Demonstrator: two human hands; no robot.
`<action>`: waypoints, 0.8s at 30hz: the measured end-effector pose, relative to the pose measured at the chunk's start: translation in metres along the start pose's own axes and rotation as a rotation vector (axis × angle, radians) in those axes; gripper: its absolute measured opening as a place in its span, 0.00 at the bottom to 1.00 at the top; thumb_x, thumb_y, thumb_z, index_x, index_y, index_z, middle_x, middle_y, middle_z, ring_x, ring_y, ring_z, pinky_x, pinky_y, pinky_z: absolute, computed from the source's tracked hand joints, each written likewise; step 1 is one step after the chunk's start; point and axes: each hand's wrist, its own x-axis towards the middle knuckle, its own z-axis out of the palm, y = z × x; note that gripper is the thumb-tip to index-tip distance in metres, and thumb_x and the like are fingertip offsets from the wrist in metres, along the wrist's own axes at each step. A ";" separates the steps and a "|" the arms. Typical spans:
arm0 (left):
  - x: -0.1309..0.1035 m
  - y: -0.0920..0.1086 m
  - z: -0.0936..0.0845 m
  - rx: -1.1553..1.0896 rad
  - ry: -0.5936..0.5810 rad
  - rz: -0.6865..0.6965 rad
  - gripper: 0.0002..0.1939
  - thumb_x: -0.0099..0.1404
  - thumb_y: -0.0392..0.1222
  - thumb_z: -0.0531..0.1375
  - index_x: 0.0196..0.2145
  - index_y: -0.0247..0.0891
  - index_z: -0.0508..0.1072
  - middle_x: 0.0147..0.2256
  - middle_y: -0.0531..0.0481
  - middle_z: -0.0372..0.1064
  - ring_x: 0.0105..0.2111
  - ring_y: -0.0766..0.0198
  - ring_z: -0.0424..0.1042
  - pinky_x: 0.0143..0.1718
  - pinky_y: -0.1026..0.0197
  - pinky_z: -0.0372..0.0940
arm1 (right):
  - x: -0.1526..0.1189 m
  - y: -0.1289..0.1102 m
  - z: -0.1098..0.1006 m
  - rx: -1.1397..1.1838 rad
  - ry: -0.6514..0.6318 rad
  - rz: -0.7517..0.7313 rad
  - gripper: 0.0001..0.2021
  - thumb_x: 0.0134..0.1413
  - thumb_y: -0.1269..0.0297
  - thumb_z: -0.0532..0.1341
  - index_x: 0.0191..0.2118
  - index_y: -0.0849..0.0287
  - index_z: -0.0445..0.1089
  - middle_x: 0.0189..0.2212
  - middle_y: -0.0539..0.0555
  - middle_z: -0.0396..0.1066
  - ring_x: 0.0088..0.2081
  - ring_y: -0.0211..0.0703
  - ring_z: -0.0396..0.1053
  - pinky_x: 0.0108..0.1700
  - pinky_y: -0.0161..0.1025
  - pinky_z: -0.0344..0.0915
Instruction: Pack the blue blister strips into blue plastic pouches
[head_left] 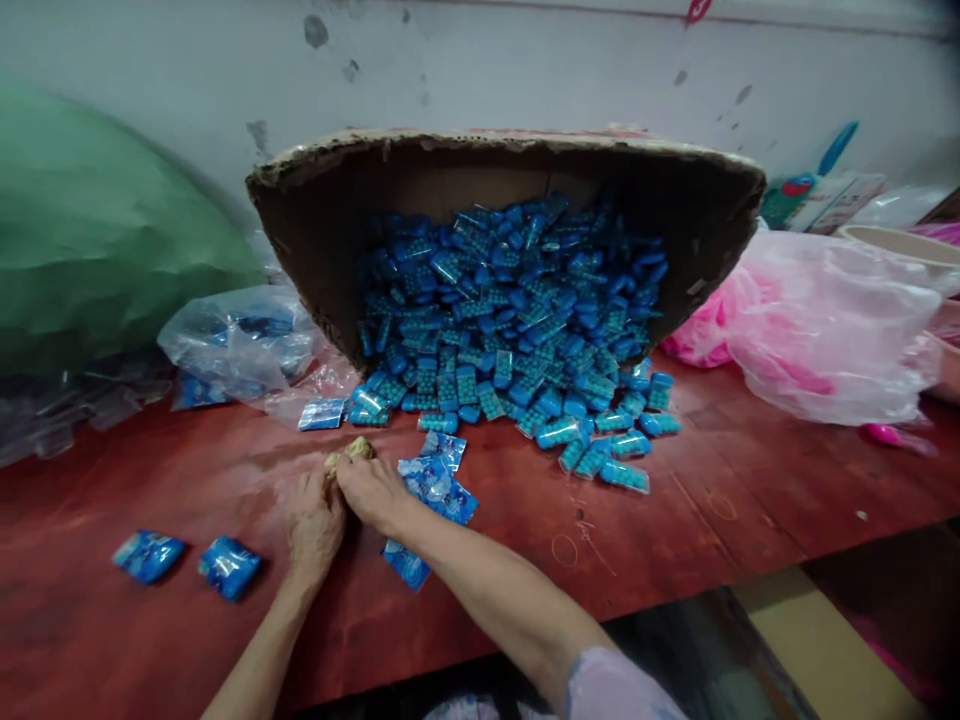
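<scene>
My left hand and my right hand meet on the red table, fingers closed on a small yellowish crumpled thing. Blue printed packets lie flat beside and partly under my right forearm. Two puffed blue packets rest left of my left hand. Behind my hands, a tipped cardboard box spills a heap of small clear tubes with blue caps and turquoise balls onto the table. One more flat blue packet lies near the box's left corner.
At the left are a large green bag and a clear bag with blue contents. Pink and clear plastic bags sit at the right, beside a pale tub. The red table's front edge runs below my forearms.
</scene>
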 end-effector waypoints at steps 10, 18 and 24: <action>-0.005 0.023 -0.002 0.100 0.070 -0.116 0.18 0.63 0.45 0.42 0.38 0.35 0.67 0.35 0.41 0.66 0.37 0.55 0.64 0.39 0.54 0.58 | -0.117 0.060 -0.049 -0.191 0.232 0.423 0.08 0.54 0.62 0.56 0.38 0.59 0.66 0.36 0.57 0.68 0.40 0.49 0.64 0.36 0.38 0.60; -0.043 0.073 -0.020 -0.233 0.136 -0.052 0.21 0.59 0.45 0.51 0.49 0.35 0.61 0.48 0.39 0.62 0.50 0.52 0.58 0.50 0.49 0.54 | -0.132 0.070 -0.020 -0.219 0.215 0.401 0.03 0.54 0.70 0.55 0.31 0.58 0.65 0.32 0.55 0.66 0.36 0.45 0.62 0.36 0.38 0.55; -0.047 0.111 -0.024 -0.729 -0.201 -0.386 0.31 0.46 0.48 0.62 0.48 0.38 0.64 0.38 0.45 0.69 0.29 0.59 0.69 0.32 0.56 0.64 | -0.133 0.072 -0.046 -0.010 0.168 0.171 0.06 0.54 0.74 0.52 0.31 0.58 0.63 0.29 0.52 0.66 0.33 0.42 0.61 0.36 0.37 0.55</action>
